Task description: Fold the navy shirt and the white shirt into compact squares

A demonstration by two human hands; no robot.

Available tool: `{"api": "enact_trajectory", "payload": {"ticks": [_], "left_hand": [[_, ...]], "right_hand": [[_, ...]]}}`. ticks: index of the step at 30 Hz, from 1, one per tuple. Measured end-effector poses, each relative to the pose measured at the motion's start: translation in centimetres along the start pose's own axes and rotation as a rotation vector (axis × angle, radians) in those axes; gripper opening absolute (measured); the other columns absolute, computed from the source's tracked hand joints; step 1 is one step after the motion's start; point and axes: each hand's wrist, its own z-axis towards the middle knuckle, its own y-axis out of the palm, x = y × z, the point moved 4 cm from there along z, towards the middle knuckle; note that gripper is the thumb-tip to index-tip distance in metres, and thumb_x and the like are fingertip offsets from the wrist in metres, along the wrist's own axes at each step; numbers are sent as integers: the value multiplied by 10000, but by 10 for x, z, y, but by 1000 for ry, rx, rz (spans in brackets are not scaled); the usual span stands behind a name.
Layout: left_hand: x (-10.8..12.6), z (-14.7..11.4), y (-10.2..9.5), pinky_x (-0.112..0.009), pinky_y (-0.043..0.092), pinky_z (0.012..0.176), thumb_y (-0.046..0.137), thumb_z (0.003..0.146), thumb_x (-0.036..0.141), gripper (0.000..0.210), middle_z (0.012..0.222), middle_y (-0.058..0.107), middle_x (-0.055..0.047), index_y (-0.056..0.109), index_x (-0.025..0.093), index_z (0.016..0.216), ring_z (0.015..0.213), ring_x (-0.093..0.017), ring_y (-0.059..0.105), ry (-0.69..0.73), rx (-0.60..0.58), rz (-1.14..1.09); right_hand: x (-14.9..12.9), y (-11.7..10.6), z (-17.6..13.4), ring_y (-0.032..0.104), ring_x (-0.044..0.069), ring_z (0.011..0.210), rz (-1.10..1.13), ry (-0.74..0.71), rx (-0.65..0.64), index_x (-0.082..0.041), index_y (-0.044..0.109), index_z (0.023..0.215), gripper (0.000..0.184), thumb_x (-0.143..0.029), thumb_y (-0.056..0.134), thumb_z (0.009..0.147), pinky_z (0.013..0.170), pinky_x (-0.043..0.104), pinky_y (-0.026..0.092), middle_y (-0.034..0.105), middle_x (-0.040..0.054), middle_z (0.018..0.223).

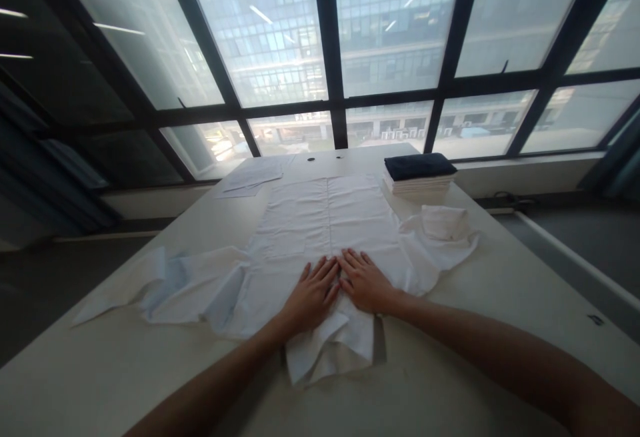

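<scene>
White shirt lies spread on the bench, sleeves out to either side. Left hand and right hand rest palm-down, side by side, on its near part, fingers extended and slightly apart. Beyond, papers lie to the left; to the right, dark folded cloth tops a white folded stack.

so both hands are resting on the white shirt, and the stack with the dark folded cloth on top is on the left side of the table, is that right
The side is wrong: the head view shows the stack with the dark folded cloth on top on the right side of the table. The left hand and right hand do rest on the white shirt.
</scene>
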Motion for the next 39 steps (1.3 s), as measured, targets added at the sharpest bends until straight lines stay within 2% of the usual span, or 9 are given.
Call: {"api": "enact_trajectory", "payload": {"ticks": [13, 17, 20, 23, 26, 31, 35, 37, 39], "left_hand": [[-14, 4, 10, -496, 206, 1250, 328, 1056, 446, 561, 1641, 310, -25, 324, 289, 1595, 1541, -222, 229, 46, 110, 39], [-17, 5, 12, -510, 256, 1227, 327, 1060, 433, 554, 1627, 343, -48, 351, 253, 1584, 1527, -238, 271, 83, 145, 46], [-18, 5, 12, -494, 260, 1225, 324, 1062, 439, 553, 1624, 348, -48, 350, 258, 1585, 1523, -237, 280, 92, 159, 64], [-19, 5, 13, -484, 262, 1224, 335, 1061, 437, 551, 1617, 363, -46, 355, 264, 1583, 1520, -237, 289, 104, 180, 73], [-20, 5, 14, -479, 257, 1226, 346, 1058, 435, 554, 1616, 362, -42, 354, 263, 1584, 1520, -238, 288, 110, 194, 78], [-22, 5, 17, -474, 235, 1235, 350, 1061, 440, 556, 1627, 339, -22, 334, 272, 1591, 1527, -234, 270, 105, 177, 80], [-24, 5, 17, -473, 229, 1237, 355, 1060, 446, 567, 1637, 317, -18, 309, 276, 1599, 1532, -235, 254, 102, 157, 76], [-25, 6, 17, -475, 229, 1237, 356, 1060, 446, 570, 1639, 312, -19, 304, 276, 1601, 1533, -237, 251, 102, 151, 73], [-25, 6, 16, -477, 231, 1236, 360, 1058, 444, 571, 1638, 315, -22, 302, 280, 1602, 1533, -240, 252, 107, 148, 66]], "right_hand": [[40, -27, -29, 134, 259, 1557, -45, -174, -145, -186, 308, 1601, 606, -449, 380, 1059, 1252, 528, 107, 183, 130, 1679], [43, -30, -36, 261, 256, 1526, 37, -151, -52, -174, 439, 1535, 550, -374, 480, 1024, 1243, 503, 208, 314, 142, 1640], [52, -43, -36, 449, 214, 1424, 172, -94, 123, -193, 558, 1439, 472, -276, 540, 975, 1190, 406, 357, 506, 117, 1530], [85, -73, -39, 575, 206, 1283, 231, -44, 351, -207, 649, 1323, 399, -205, 548, 936, 1114, 379, 446, 647, 98, 1363], [143, -104, -49, 606, 244, 1187, 108, 60, 519, -197, 718, 1182, 343, -150, 540, 892, 1078, 430, 463, 695, 109, 1226], [228, -121, -78, 552, 339, 1185, -236, 295, 463, -172, 705, 1229, 400, -230, 629, 840, 1049, 511, 446, 634, 163, 1283], [247, -117, -87, 582, 319, 1131, -274, 381, 424, -193, 734, 1097, 277, -290, 594, 878, 960, 435, 484, 660, 159, 1240], [251, -120, -86, 628, 280, 983, -238, 448, 496, -192, 727, 890, 231, -306, 528, 916, 873, 385, 503, 711, 150, 1051], [260, -129, -87, 625, 238, 789, -146, 537, 634, -193, 655, 706, 330, -369, 494, 934, 769, 352, 513, 697, 118, 806]]}}
